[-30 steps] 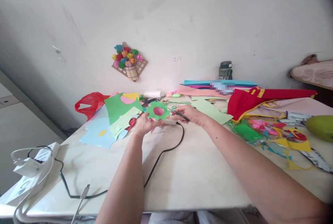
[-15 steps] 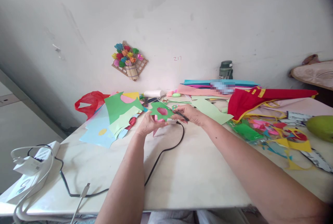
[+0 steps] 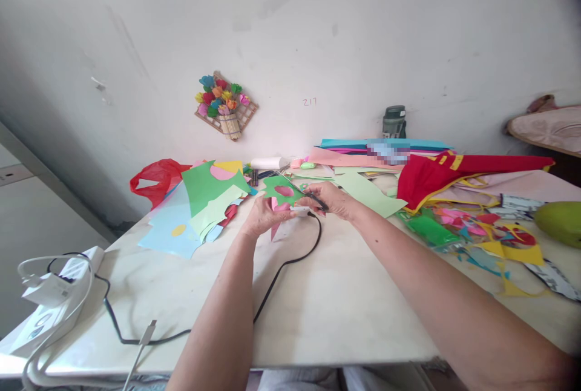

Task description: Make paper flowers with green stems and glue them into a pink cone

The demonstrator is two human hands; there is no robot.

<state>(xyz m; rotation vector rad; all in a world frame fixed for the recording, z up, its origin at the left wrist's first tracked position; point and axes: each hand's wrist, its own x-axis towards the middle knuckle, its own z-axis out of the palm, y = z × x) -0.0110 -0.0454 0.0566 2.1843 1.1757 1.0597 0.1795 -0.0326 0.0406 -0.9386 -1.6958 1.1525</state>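
Observation:
Between my hands is a piece of green paper (image 3: 275, 186) with a pink patch in its middle. My left hand (image 3: 264, 214) pinches its lower left edge, and a pink paper (image 3: 282, 204) shows below the green one. My right hand (image 3: 327, 198) is closed around the black handles of a pair of scissors (image 3: 318, 200). The blades point up and left along the green paper's right side. How far the blades are apart I cannot make out. A white device end with a black cable (image 3: 319, 239) lies just below my fingers.
Coloured paper sheets (image 3: 170, 221) and a red plastic bag (image 3: 158, 179) lie at the left. At the right are paper scraps (image 3: 512, 246), a red cloth with yellow trim (image 3: 422, 179) and a green fruit (image 3: 560, 223). A power strip (image 3: 59, 300) stands at the left edge, a bottle (image 3: 394, 121) behind.
The green paper has turned and tilted lower between my hands. My left hand has shifted slightly right, and the scissors blades now stand a bit steeper. My right hand has hardly moved.

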